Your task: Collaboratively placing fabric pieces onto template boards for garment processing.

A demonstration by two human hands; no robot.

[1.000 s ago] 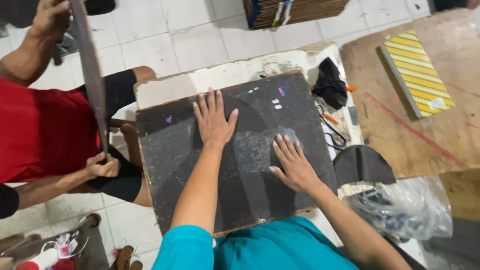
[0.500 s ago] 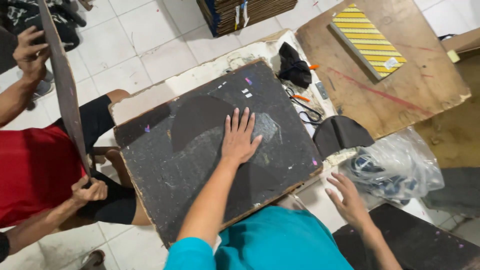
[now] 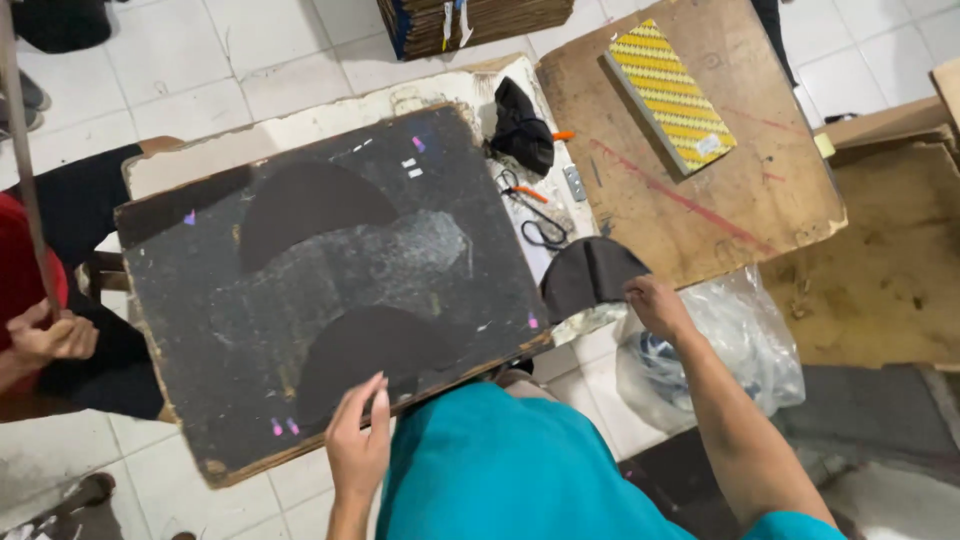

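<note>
The left hand (image 3: 358,440) rested half-open on the near edge of the black board (image 3: 330,280), steadying it. The right hand (image 3: 655,303) pinched a dark curved cut piece (image 3: 590,275); lifting it onto the board seemed next.

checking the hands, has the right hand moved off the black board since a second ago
Yes. The right hand has left the black board and gone right, past its right edge, to a dark curved piece beside the plastic bag.

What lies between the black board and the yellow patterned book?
In the head view, between the black board and the yellow patterned book: a black cloth bundle, scissors and bare brown cardboard.
</note>
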